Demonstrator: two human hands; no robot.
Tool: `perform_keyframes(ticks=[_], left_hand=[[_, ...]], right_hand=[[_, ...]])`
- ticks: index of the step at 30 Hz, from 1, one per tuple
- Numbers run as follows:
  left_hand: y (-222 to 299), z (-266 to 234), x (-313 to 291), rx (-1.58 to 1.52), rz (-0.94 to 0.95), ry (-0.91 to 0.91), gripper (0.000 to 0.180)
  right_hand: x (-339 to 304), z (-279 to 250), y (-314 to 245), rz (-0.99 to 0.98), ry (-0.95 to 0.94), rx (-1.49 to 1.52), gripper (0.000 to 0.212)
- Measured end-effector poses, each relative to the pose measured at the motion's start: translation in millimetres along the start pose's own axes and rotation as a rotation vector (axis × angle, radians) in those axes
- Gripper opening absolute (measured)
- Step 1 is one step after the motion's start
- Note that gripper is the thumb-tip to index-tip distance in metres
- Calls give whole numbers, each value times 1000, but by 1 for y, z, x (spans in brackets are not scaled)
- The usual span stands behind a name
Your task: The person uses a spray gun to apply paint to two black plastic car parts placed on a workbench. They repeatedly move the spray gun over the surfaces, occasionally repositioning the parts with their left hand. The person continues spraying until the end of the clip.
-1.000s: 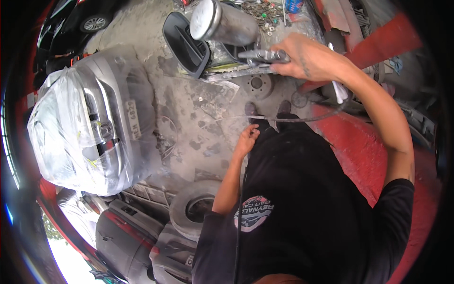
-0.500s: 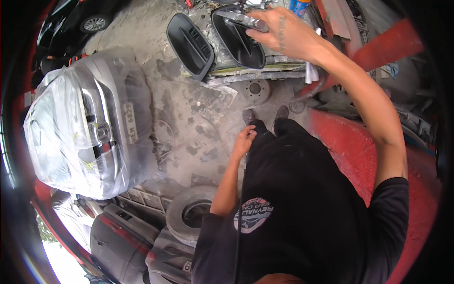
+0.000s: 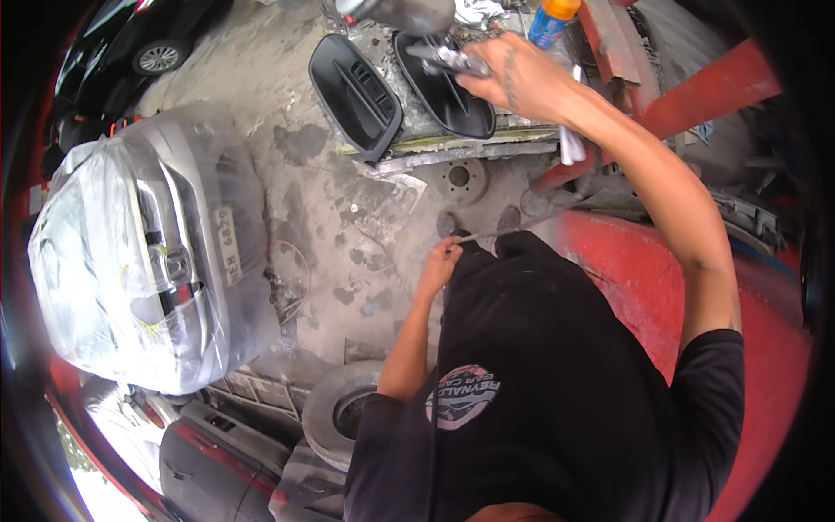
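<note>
My right hand (image 3: 529,80) is closed around a metal spray gun (image 3: 445,61) with a grey cup (image 3: 404,12), held over the far bench. Just below the gun lies a black plastic door trim panel (image 3: 461,120), partly covered by it. To its left rests a second black door trim panel (image 3: 352,96) with switch openings. Nearer my body, my left hand (image 3: 444,259) is closed around a thin hose (image 3: 496,234) that runs off to the right past my legs.
The bench (image 3: 522,130) has a worn, paint-stained top with an orange-capped blue can (image 3: 551,22). A silver car (image 3: 130,261) under plastic sheeting stands left. A tyre (image 3: 335,413) and a dark door panel (image 3: 209,470) lie lower left. A red post (image 3: 713,87) and red surface (image 3: 644,270) flank my right.
The spray gun has tilted and swung, so its cup now shows at the top. The hose has come into sight at my left hand. The view has shifted slightly.
</note>
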State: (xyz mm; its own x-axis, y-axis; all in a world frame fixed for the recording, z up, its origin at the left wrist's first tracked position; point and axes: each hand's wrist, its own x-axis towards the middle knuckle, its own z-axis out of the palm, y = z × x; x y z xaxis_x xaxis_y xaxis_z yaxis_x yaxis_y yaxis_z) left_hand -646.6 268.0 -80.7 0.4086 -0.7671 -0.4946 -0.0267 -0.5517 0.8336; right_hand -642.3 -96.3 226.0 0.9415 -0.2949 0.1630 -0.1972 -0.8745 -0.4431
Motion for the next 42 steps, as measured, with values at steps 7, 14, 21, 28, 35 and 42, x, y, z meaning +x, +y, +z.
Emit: perform_keyframes(ticks=[7,14,21,28,35,42], left_hand=[[4,-44,0,-35,-23,-27,32],[-9,-73,8,-16,-68,-94,31],[-11,-88,22,63,60,-54,31],[-12,-101,22,15,37,-55,30],[-46,-98,18,6,94,-57,29],[-56,-101,22,-43,44,-113,35]], right_hand=[[37,4,-22,155,150,26,43],[-2,-6,-36,242,-111,12,34],[5,17,-37,210,-40,-99,33],[47,31,-45,159,155,-211,40],[37,26,-52,205,92,-212,41],[-6,15,-64,261,-4,-105,38]])
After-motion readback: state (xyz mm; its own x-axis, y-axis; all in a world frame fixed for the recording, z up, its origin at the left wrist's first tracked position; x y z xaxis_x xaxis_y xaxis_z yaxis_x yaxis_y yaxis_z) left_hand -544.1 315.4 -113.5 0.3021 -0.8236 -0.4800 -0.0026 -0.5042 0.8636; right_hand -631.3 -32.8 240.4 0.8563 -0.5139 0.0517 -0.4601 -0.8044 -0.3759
